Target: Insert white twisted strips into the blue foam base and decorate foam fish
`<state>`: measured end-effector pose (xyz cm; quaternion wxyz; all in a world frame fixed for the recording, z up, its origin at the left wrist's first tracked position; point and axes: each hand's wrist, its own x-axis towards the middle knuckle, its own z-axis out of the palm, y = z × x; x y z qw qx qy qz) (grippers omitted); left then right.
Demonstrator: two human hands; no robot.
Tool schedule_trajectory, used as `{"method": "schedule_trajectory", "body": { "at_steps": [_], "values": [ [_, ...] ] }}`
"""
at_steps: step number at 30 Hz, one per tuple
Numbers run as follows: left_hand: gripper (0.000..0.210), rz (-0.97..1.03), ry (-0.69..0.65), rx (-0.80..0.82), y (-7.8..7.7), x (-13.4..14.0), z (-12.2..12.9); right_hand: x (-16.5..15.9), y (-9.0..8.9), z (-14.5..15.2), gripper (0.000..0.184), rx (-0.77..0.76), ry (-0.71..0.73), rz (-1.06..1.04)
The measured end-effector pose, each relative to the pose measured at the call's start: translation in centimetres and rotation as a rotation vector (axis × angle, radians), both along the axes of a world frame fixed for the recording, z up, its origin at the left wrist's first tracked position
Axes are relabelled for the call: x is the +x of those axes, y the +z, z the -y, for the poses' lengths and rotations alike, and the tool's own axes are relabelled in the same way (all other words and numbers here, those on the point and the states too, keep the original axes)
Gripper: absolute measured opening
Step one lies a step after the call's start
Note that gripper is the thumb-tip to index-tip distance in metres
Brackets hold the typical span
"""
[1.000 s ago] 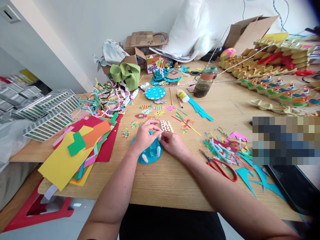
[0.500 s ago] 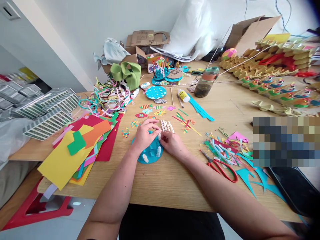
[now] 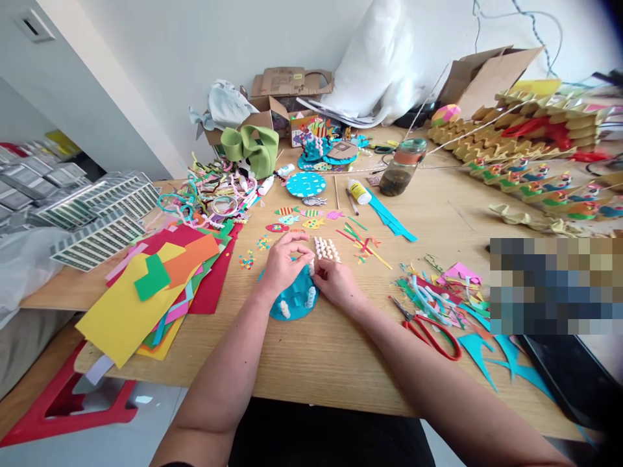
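Observation:
A round blue disc (image 3: pixel 298 314) lies on the table in front of me, with blue paper pieces on its top. Two white fuzzy coils, a left one (image 3: pixel 285 309) and a right one (image 3: pixel 310 297), stand on its near part. At the disc's far right edge, my left hand (image 3: pixel 283 264) pinches another white coil (image 3: pixel 311 264) between thumb and finger. My right hand (image 3: pixel 339 283) closes on the same coil from the right, its fingertips partly hidden. Just beyond my right hand, several white coils (image 3: pixel 326 246) lie in rows.
Paper fish (image 3: pixel 313 224) and paper strips (image 3: pixel 363 243) lie beyond the hands. Coloured sheets (image 3: pixel 111 311) are stacked left. Red-handled scissors (image 3: pixel 431 334) and scraps (image 3: pixel 450 292) lie right. A glue bottle (image 3: pixel 359 192) and glass jar (image 3: pixel 400 170) are farther back.
The view has shifted slightly, so everything sits a little lower and to the right. Both hands keep their place at the coil on the disc.

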<state>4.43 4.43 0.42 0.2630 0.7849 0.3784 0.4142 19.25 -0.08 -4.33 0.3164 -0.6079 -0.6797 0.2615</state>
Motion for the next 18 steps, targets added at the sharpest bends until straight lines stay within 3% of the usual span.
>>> {"method": "schedule_trajectory", "body": {
  "at_steps": [18],
  "values": [
    [0.005,0.009,-0.009,-0.036,-0.1,-0.2,0.06,0.12,-0.18,0.27,0.009,0.083,0.02,-0.008]
  ]
}}
